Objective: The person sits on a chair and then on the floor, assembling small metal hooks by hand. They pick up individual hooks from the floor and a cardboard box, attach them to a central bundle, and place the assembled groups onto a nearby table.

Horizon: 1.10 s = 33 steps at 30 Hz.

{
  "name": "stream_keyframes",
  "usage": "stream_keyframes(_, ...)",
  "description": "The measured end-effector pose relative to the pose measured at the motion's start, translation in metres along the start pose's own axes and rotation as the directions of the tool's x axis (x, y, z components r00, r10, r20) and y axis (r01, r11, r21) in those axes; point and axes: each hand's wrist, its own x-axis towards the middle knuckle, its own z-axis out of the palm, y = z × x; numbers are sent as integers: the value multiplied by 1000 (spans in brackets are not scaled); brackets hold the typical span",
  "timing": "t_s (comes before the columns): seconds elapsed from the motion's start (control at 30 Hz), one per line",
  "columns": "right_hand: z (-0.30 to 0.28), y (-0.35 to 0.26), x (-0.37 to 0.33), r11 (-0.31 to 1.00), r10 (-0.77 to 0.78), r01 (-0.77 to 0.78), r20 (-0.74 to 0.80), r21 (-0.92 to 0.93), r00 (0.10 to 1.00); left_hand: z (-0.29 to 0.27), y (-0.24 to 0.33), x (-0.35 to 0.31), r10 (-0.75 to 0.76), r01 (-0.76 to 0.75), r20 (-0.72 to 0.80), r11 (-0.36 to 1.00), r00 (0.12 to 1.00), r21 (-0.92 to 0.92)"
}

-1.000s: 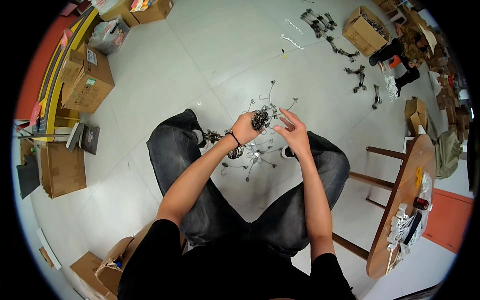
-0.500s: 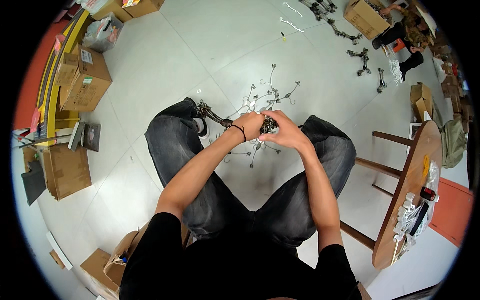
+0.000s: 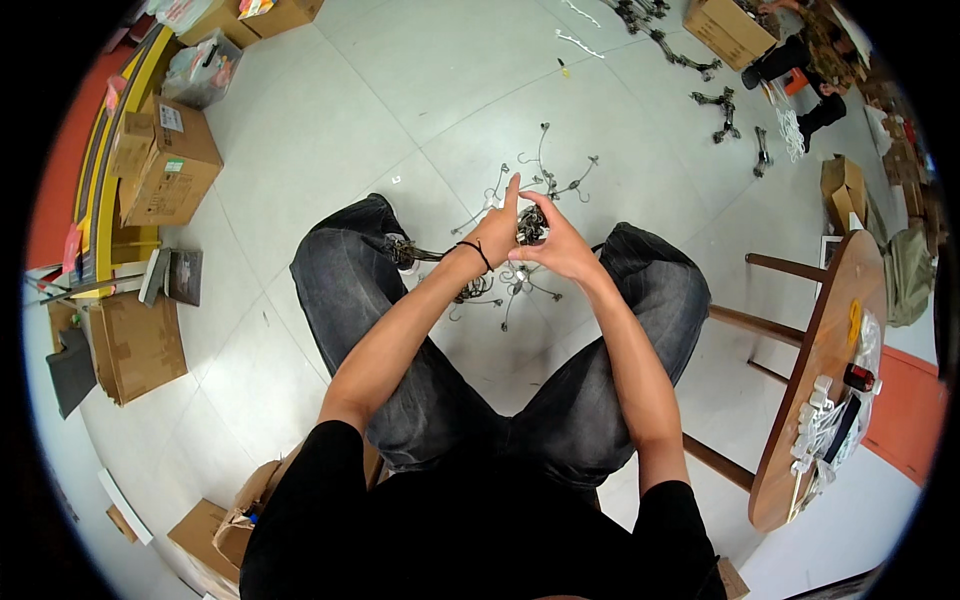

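Observation:
Between my knees, a bundle of dark metal pieces point(image 3: 531, 226) is held at the meeting of my two hands. My right hand point(image 3: 562, 248) curves round its right side, thumb and index finger forming a C. On the other side, my left hand point(image 3: 492, 236) grips against it, with one finger stretched out straight and the rest bent or hidden. More linked dark metal point(image 3: 425, 254) trails left by my shoe, partly under my left wrist. Below, a spread of thin metal arms with hooked ends point(image 3: 520, 283) lies on the floor.
Dark metal chains of parts point(image 3: 728, 112) lie at far right, near a seated person point(image 3: 800, 75) beside an open carton point(image 3: 728, 32). A wooden stool point(image 3: 820, 390) with cables and bagged items stands right. Cardboard boxes point(image 3: 180, 160) and a yellow rack point(image 3: 95, 180) line the left.
A finger of my left hand has straightened and now points away from me. My hands have turned slightly, so more of the metal bundle shows between them.

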Motion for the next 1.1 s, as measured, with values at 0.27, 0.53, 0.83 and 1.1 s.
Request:
stream_keyframes(0.27,1,-3,-3,993,-104,93,-161,-75,981,-32,-4,8,204,-221,-122,965,971,-141)
stream_keyframes(0.53,1,6,2,743,-605,501,-124,-443,787,-67,5,3,28,57,111,717,993,-695)
stream_keyframes(0.83,35,-8,5,935,-331,274,-274,-227,903,-45,12,4,-103,101,63,428,993,-898)
stream_keyframes(1.1,34,9,20,971,-179,134,-229,-200,957,-32,14,10,-222,131,21,489,975,-862)
